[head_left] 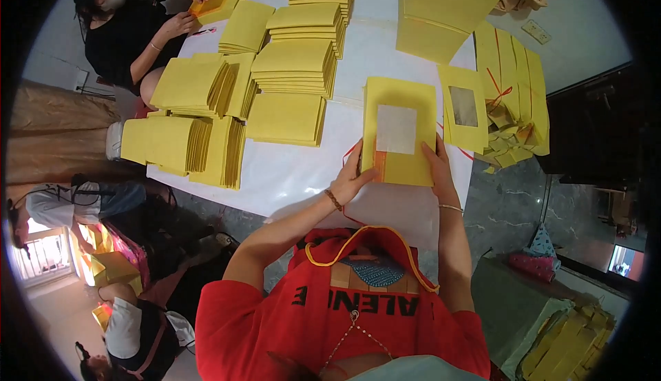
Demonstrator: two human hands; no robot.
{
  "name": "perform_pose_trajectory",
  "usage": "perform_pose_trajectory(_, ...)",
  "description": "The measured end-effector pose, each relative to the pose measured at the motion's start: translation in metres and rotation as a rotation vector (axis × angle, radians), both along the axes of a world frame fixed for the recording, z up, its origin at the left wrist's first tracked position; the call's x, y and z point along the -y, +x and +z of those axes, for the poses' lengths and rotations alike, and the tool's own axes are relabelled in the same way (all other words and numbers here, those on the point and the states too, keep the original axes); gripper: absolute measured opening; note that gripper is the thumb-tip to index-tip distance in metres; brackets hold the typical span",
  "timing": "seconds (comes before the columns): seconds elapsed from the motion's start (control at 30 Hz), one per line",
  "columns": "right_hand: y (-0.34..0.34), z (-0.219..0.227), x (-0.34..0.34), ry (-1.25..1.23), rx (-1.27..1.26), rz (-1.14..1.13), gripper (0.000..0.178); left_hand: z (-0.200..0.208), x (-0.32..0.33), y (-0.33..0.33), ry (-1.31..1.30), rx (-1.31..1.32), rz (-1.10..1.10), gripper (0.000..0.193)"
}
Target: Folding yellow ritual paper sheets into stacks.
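Note:
My left hand [354, 181] grips the left lower edge of a yellow paper packet [410, 167], thumb on top near its orange strip. On the opposite side, my right hand [439, 167] closes round the right edge. The packet lies nearly upright before me, with a pale square window [396, 130] on its face. Just right of it rests another yellow packet [451, 78] with a greyish window. Bits of red ribbon show beside my left hand and to the right of the packet. My fingers behind the packet are hidden.
Several stacks of folded yellow paper packets [289, 67] cover the left of the white-covered table [275, 174]. A tall yellow pile [444, 9] stands at the back right. Across the table at the far left, a person [124, 29] handles a yellow packet. Two people sit at lower left.

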State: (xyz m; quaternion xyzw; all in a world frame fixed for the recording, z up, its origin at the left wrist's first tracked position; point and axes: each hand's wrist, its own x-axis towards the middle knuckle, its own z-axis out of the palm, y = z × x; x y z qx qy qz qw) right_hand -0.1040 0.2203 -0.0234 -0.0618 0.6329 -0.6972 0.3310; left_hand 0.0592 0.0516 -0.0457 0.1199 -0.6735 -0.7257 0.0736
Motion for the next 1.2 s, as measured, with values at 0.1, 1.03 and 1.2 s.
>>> perform_pose_trajectory(0.1,-0.004,0.007,-0.001,-0.022,-0.018,0.009,0.060,0.002,0.008,0.007,0.321,-0.019,0.071,0.083)
perform_pose_trajectory(1.03,0.020,0.003,-0.007,-0.099,-0.092,0.016,0.059,0.006,0.018,-0.007,-0.642,0.006,-0.109,0.102)
perform_pose_trajectory(1.2,0.020,0.011,-0.002,-0.143,0.029,0.005,0.060,0.002,0.026,-0.009,-0.672,-0.004,-0.115,0.100)
